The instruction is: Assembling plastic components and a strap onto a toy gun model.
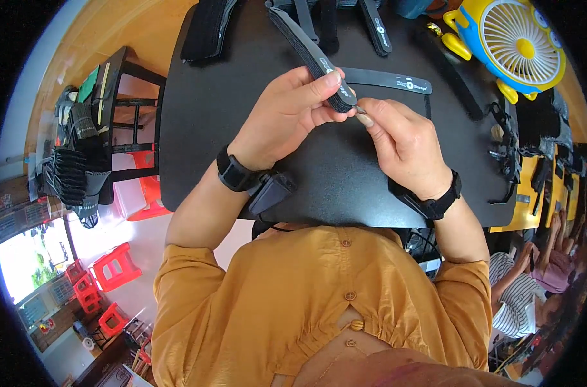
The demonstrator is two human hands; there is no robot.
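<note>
My left hand [282,119] is closed around a stack of black straps [311,53] with rounded ends and pale print. Its thumb lies on the top strap, and the stack slants up and away to the left. At the near end of the stack, my right hand [409,145] has thumb and forefinger pinched together. Whatever sits between those fingertips is too small to make out. Just beyond both hands, a single printed strap [378,79] lies flat on the black table [209,129].
A thick bundle of black straps [207,29] lies at the far left, with another strap [375,29] at the far edge. A blue-and-yellow fan [524,46] stands far right, near a dark mug [410,8]. Red stools [115,266] stand left. Other people [516,290] sit at right.
</note>
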